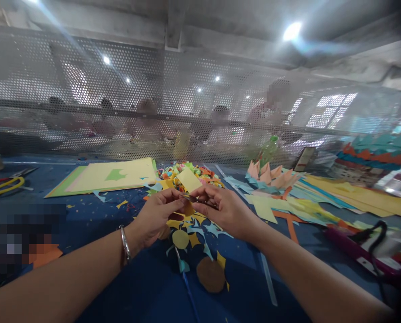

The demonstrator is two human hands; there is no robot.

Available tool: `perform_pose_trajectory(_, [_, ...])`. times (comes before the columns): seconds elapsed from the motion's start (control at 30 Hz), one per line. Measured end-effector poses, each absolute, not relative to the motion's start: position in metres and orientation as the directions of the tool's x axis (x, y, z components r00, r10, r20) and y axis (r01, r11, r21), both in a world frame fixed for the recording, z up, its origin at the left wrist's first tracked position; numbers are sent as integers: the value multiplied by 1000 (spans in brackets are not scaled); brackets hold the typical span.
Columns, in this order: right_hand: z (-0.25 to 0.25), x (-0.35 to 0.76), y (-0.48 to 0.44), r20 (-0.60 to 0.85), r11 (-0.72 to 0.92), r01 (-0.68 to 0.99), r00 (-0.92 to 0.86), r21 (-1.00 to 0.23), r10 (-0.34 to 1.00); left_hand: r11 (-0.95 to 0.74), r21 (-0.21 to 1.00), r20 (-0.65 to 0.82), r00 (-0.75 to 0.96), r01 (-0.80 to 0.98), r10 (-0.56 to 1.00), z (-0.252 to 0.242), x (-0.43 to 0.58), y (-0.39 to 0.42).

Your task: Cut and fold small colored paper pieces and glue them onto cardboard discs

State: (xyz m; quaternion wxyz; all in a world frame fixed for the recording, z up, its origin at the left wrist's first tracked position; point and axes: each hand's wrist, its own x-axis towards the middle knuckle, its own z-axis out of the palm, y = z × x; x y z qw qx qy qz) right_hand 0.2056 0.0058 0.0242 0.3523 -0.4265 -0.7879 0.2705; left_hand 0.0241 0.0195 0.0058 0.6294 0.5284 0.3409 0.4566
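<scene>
My left hand (156, 214), with a silver bangle at its wrist, is closed in a pinch over the middle of the blue table. My right hand (224, 208) is pinched too, its fingertips meeting those of the left. A small, thin dark and yellowish bit shows between the fingertips, too blurred to name. Just beyond them a pale yellow paper square (188, 180) stands out, and I cannot tell if it is held. Under the hands lie yellow and light blue paper scraps (196, 220). Nearer to me are a yellow paper disc (180, 239) and a brown disc (210, 274).
Coloured sheets (95, 179) and yellow-handled scissors (10, 185) lie left. A heap of cuttings (207, 174) is ahead, before a perforated metal screen (193, 80) with people behind. Folded paper shapes (271, 176), yellow sheets (358, 193) and a purple object (362, 253) are right.
</scene>
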Motion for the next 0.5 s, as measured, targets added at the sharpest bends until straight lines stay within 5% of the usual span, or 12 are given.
perform_pose_trajectory(0.5, [29, 206, 3, 336, 500, 480, -390, -721, 858, 27, 986, 36, 372, -163, 927, 6, 23, 21])
